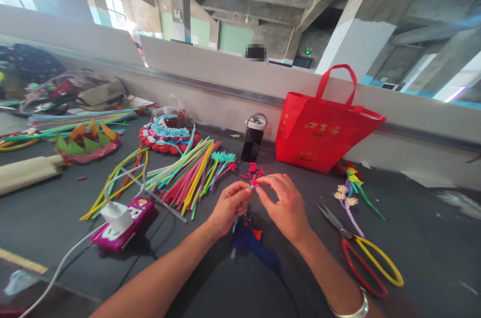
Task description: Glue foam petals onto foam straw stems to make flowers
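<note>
My left hand (232, 204) pinches a small red flower (254, 181) made of fuzzy pipe cleaner, with a bit of light blue at its base. From the other side, the fingertips of my right hand (283, 204) close on its red petals. A light blue stem (235, 224) hangs beneath my left hand. Just past my fingertips lie more red petal pieces (252, 170). Under my hands rests what looks like a dark blue glue gun (255, 247) with an orange part, its tip hidden. Scissors (356, 243) with red and yellow handles lie open right of my right hand.
Left of my hands spreads a bundle of coloured pipe cleaners (191, 170), near a purple power strip (124, 225) with a white charger. A phone (252, 144) leans on a white-lidded container (258, 121). A red bag (323, 130) stands behind, with finished flowers (346, 197) beside the scissors.
</note>
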